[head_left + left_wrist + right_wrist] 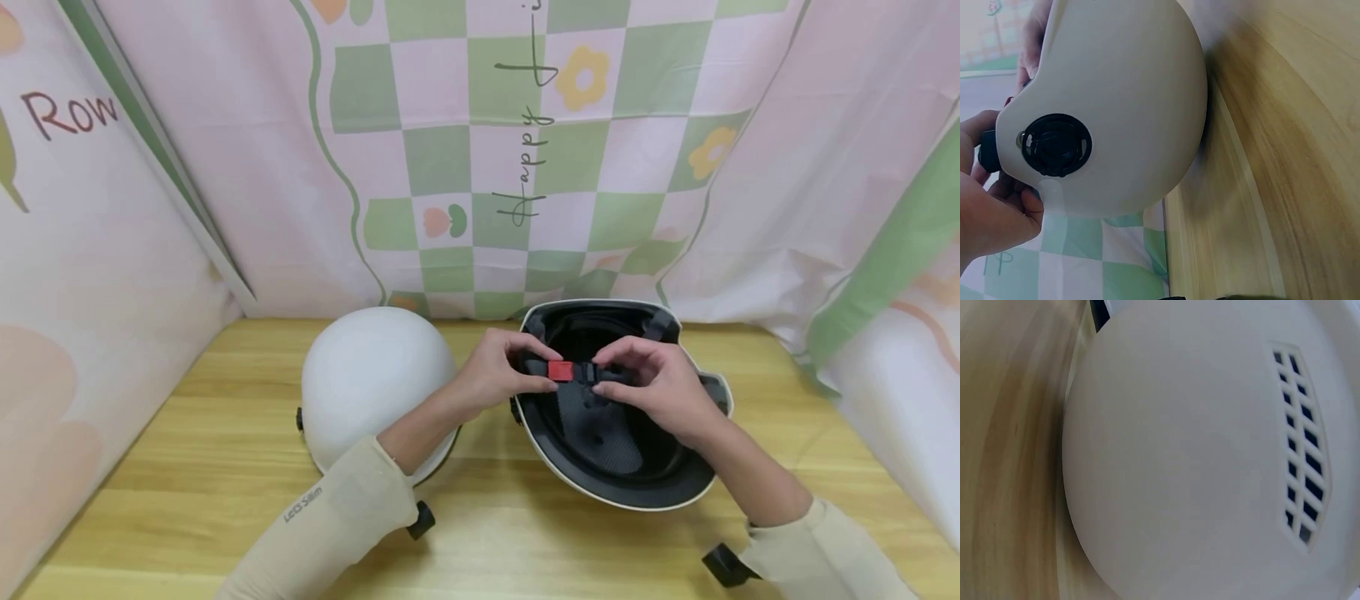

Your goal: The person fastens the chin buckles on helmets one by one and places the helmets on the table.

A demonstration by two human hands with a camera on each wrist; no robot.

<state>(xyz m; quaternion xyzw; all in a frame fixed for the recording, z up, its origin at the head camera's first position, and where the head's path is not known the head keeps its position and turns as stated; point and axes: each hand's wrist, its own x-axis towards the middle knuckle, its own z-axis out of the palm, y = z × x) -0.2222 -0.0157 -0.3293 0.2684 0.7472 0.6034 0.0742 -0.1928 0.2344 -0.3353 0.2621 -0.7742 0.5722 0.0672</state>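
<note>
A white helmet [660, 492] lies upside down on the table, its black lining facing up. Over its opening, my left hand [491, 375] pinches the red buckle [560, 371] of the chin strap between thumb and fingers. Opposite it, my right hand [663, 387] pinches the black buckle end [589, 372] on the other strap. Whether the two buckle parts are joined, I cannot tell. The left wrist view shows the helmet's outer shell [1129, 81] with a round black fitting [1057, 145]. Only the shell with its vent grille [1302, 447] fills the right wrist view; the right hand is hidden there.
A second white helmet [375, 375] stands dome up on the left, beside and partly behind my left forearm. Both helmets rest on a wooden table [495, 533]. A patterned curtain [510, 167] hangs along the table's back edge, with more cloth at both sides.
</note>
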